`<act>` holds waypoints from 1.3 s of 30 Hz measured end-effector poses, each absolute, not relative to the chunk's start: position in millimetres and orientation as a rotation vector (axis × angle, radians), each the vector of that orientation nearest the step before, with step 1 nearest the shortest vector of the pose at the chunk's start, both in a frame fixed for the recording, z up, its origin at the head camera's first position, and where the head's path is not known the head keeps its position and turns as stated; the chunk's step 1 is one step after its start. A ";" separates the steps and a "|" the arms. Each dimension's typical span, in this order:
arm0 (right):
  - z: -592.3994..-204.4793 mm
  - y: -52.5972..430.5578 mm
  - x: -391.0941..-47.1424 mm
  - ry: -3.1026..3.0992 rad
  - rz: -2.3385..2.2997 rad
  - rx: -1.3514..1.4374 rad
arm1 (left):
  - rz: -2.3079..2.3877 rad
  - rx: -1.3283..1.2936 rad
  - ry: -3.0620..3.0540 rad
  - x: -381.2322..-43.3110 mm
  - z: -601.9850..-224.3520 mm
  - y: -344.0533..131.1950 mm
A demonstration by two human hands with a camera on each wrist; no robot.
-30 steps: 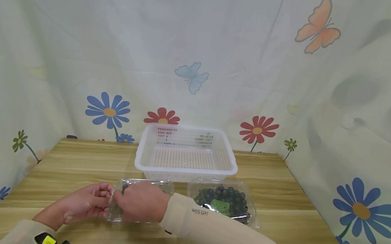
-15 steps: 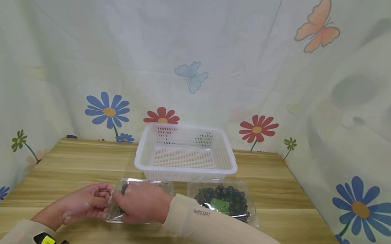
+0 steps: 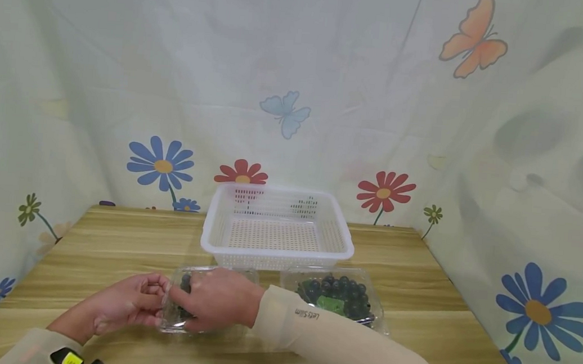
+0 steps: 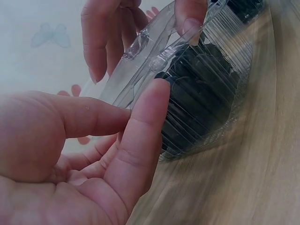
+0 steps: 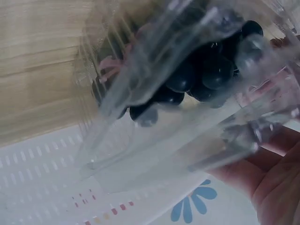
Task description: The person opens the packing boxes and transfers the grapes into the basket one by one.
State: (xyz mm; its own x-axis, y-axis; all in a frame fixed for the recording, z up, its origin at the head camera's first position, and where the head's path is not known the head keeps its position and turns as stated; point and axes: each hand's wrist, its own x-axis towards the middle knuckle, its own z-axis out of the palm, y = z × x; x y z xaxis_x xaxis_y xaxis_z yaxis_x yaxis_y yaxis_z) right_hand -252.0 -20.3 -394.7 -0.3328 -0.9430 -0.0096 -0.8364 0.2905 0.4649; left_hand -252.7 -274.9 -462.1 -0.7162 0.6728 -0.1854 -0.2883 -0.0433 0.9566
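Evidently, the clear box (image 4: 229,42) of dark fruit (image 3: 186,283) sits on the worktop (image 3: 114,248), long axis seemingly left to right; the left hand (image 3: 130,303) pinches its left edge, while the right hand (image 3: 222,301) arches over it, grip impossible to tell.

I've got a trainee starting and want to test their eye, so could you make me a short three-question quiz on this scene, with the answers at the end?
1. Multiple choice: what stands behind the left container and the right container?
A) a metal bowl
B) a white basket
C) a wooden crate

2. True or false: both hands are on the right container.

3. Open: how does the left hand hold its container?

Key
1. B.
2. False: the left hand and the right hand are both on the left container.
3. Its thumb and forefinger pinch the edge.
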 end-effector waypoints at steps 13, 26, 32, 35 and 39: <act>-382.0 -16.8 -242.5 -2.032 -0.700 1.767 | 1.802 0.355 1.576 -252.8 -456.1 -269.9; -384.8 -18.4 -237.8 -1.880 -0.785 1.781 | 1.820 0.398 1.589 -251.6 -457.1 -271.6; -392.4 -21.8 -237.6 -1.874 -0.802 1.769 | 1.819 0.397 1.604 -251.5 -458.7 -272.7; -395.3 -23.2 -237.2 -1.885 -0.795 1.757 | 1.815 0.382 1.610 -251.8 -459.2 -273.4; -397.1 -24.4 -236.9 -1.924 -0.784 1.748 | 1.818 0.376 1.610 -252.5 -459.7 -273.2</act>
